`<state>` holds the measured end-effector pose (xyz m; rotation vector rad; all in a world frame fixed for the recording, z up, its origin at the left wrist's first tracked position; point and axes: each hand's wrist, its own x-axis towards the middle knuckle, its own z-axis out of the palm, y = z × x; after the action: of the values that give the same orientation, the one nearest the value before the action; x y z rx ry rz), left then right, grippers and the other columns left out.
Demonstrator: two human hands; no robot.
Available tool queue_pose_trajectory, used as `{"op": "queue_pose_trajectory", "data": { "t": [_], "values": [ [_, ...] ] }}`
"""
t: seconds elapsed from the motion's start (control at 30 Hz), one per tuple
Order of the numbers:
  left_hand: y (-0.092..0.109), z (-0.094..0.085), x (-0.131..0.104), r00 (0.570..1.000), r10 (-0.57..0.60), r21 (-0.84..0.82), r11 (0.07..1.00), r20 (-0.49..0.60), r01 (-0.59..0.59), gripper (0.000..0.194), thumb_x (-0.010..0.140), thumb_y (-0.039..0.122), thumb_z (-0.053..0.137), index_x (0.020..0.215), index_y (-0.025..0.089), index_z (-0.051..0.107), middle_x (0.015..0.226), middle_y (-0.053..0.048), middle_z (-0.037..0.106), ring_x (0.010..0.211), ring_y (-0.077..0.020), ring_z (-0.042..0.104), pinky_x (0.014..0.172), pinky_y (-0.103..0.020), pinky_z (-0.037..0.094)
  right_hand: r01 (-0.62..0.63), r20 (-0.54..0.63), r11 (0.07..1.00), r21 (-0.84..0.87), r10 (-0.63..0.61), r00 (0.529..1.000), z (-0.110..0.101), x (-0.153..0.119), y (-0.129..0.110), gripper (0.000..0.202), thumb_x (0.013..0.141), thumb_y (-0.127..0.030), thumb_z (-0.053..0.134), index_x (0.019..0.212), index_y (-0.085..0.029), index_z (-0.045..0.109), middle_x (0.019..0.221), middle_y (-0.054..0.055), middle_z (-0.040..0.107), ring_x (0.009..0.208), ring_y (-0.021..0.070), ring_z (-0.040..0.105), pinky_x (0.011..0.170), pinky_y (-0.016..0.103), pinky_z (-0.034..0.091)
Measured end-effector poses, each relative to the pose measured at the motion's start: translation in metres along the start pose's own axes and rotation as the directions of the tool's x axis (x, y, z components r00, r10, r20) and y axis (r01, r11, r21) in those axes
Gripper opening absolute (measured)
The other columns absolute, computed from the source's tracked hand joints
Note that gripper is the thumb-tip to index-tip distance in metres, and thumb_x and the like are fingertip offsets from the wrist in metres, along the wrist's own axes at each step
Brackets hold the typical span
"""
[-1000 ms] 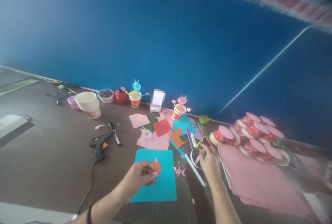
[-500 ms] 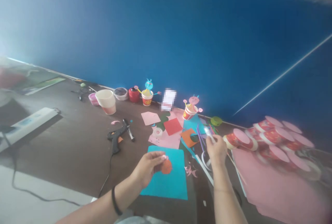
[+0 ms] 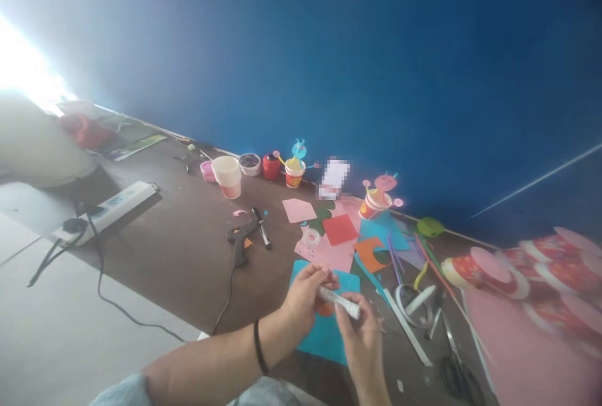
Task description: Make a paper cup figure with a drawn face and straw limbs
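Over the blue sheet (image 3: 322, 338), both hands meet at a slim white tube (image 3: 342, 302). The left hand (image 3: 300, 298) is curled, its fingers closed round the tube's left end; the right hand (image 3: 364, 335) pinches the other end between thumb and fingers. An orange disc (image 3: 324, 310) shows just under the tube, beside the left fingers; what grips it is hard to tell. The tube would be best kept level and firmly held near each end, with any pull along its length rather than sideways, and the disc held only lightly so that it does not crease.

Left of the blue sheet, a black glue gun (image 3: 241, 244) lies on the bench (image 3: 181, 230) with a marker (image 3: 263, 233) beside it. Its cord (image 3: 229, 296) runs down near the left forearm and could snag a sleeve. Beyond the sheet are a red square (image 3: 340, 229), an orange offcut (image 3: 370, 255) and two cup figures (image 3: 295, 175) (image 3: 375, 203). To its right, a white strip (image 3: 408, 329), a white ring (image 3: 401, 299) and scissors (image 3: 455, 365) crowd the right hand's side, so wide moves there could knock them. Farther right are cups with pink discs (image 3: 489, 271).
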<state>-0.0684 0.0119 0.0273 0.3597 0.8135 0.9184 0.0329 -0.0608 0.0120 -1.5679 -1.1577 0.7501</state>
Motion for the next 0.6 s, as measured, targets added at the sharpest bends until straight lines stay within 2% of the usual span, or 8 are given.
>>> {"op": "queue_pose_trajectory", "data": {
  "t": [0.13, 0.27, 0.4, 0.47, 0.6],
  "values": [
    [-0.009, 0.000, -0.002, 0.997, 0.050, -0.014, 0.999, -0.058, -0.051, 0.032, 0.065, 0.036, 0.074, 0.075, 0.018, 0.049, 0.057, 0.004, 0.051, 0.048, -0.0075, 0.047, 0.049, -0.020, 0.035, 0.228, -0.051, 0.963, -0.143, -0.238, 0.970, 0.017, -0.017, -0.001, 0.013, 0.082, -0.032, 0.057, 0.086, -0.020, 0.057, 0.075, 0.004, 0.068, 0.065, 0.0185, 0.065, 0.058, 0.027, 0.052],
    [-0.012, -0.006, 0.000, 0.989, 0.098, 0.126, 0.989, -0.113, -0.083, 0.030, 0.066, 0.039, 0.072, 0.072, 0.018, 0.051, 0.048, 0.008, 0.039, 0.041, -0.0051, 0.035, 0.042, -0.019, 0.024, 0.365, -0.063, 0.904, -0.221, -0.387, 0.920, 0.021, -0.025, 0.001, 0.009, 0.084, -0.027, 0.056, 0.090, -0.021, 0.056, 0.074, 0.003, 0.067, 0.062, 0.0176, 0.065, 0.056, 0.026, 0.052],
    [-0.007, -0.007, 0.000, 0.977, 0.138, 0.217, 0.971, -0.162, -0.102, 0.031, 0.064, 0.040, 0.071, 0.070, 0.017, 0.051, 0.049, 0.008, 0.040, 0.041, -0.0042, 0.032, 0.042, -0.019, 0.023, 0.521, 0.067, 0.826, -0.215, -0.520, 0.852, 0.017, -0.024, 0.000, 0.024, 0.086, -0.019, 0.052, 0.109, -0.019, 0.056, 0.090, 0.009, 0.069, 0.081, 0.0216, 0.067, 0.068, 0.031, 0.055],
    [-0.003, -0.004, -0.002, 0.977, 0.137, 0.223, 0.970, -0.162, -0.099, 0.033, 0.065, 0.042, 0.070, 0.070, 0.017, 0.050, 0.049, 0.009, 0.039, 0.038, -0.0036, 0.028, 0.039, -0.020, 0.020, 0.579, 0.120, 0.785, -0.222, -0.567, 0.815, 0.013, -0.026, 0.000, 0.028, 0.085, -0.018, 0.054, 0.113, -0.020, 0.056, 0.089, 0.009, 0.069, 0.077, 0.0224, 0.067, 0.065, 0.033, 0.055],
    [0.004, 0.009, -0.008, 0.985, 0.142, 0.247, 0.962, -0.100, -0.113, 0.038, 0.065, 0.050, 0.068, 0.070, 0.019, 0.047, 0.047, 0.009, 0.039, 0.034, -0.0029, 0.024, 0.037, -0.021, 0.015, 0.647, 0.141, 0.715, -0.266, -0.635, 0.760, 0.005, -0.030, 0.000, 0.037, 0.083, -0.017, 0.057, 0.119, -0.021, 0.054, 0.076, 0.007, 0.066, 0.065, 0.0221, 0.063, 0.054, 0.034, 0.052]
  ]
}}
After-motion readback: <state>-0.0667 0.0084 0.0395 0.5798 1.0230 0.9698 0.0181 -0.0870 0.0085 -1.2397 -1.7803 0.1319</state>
